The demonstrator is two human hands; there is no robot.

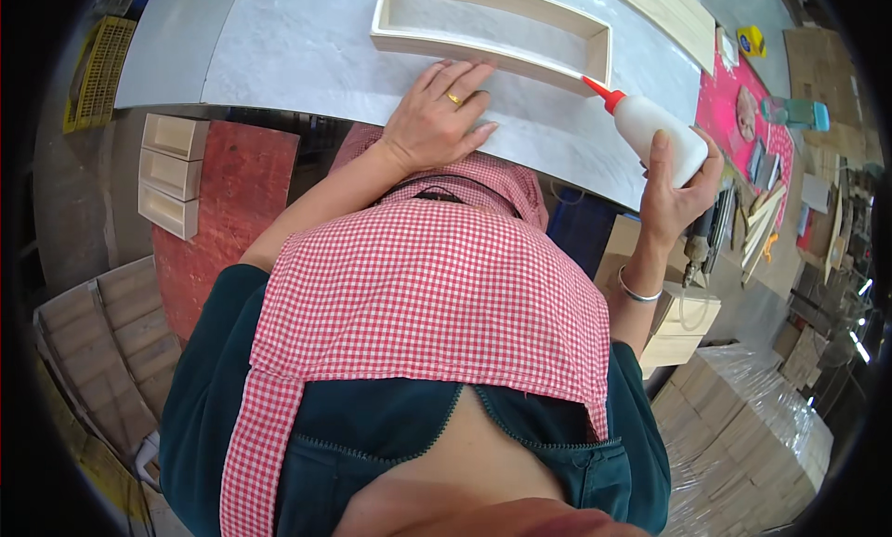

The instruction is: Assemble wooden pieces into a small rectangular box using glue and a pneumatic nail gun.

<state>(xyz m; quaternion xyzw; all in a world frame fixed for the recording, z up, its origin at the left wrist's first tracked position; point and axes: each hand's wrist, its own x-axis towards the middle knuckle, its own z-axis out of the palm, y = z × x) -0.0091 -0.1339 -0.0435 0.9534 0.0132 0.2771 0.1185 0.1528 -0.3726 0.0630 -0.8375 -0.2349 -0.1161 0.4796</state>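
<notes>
A long, pale wooden frame [492, 56] lies on the grey marbled tabletop [307, 45]. My right hand [683, 189] is wrapped round a white squeeze bottle [658, 136] with a red pointed nozzle. The bottle is tilted, and its nozzle tip meets the top edge of the frame near the right corner. Whether anything flows from the tip is too small to tell. My left hand [443, 110] rests at the table's near edge, palm down, fingers loosely stretched out toward the frame's near side, its fingertips at the wood.
Pale wooden boards [664, 12] lie at the table's far right. Beyond is a pink surface [720, 105] with a teal-lidded jar [794, 113] and a yellow container [751, 41]. A small compartmented wooden box [172, 176] sits on a red board at left. Wrapped cartons [743, 425] are stacked lower right.
</notes>
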